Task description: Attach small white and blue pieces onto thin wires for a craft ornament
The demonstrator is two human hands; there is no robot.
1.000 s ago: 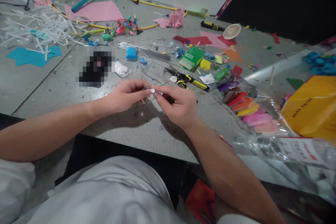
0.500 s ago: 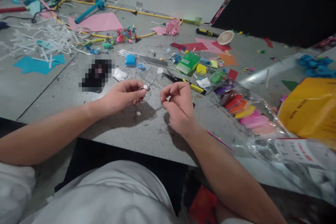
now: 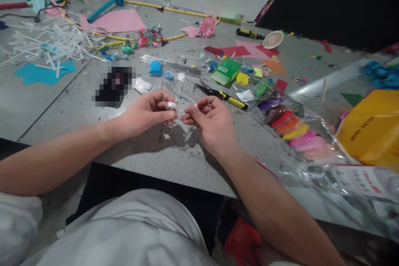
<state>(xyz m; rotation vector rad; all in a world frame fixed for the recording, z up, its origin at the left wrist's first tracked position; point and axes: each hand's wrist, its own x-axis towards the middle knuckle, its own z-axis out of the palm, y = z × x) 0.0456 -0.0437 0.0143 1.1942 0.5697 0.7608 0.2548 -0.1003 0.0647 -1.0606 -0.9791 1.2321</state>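
My left hand pinches a thin twisted-wire piece between thumb and fingers. A white lump sits on it by the thumb, and a round white tip tops its upper end. Loops of the wire hang below the fingertips. Close by on the right, my right hand has thumb and forefinger pressed together on a small white bit, which looks like soft clay. Its other fingertips reach toward the wire loops; whether they touch I cannot tell. Beyond lie black-and-yellow pliers.
A blue clay block, a white packet and a green packet lie beyond my hands. Coloured clay packs, a plastic bottle and a yellow pouch crowd the right. White paper strips spread on the left.
My right hand has moved left toward the wire piece, and its fingers have stretched out more. The wire piece has turned more upright in my left hand.
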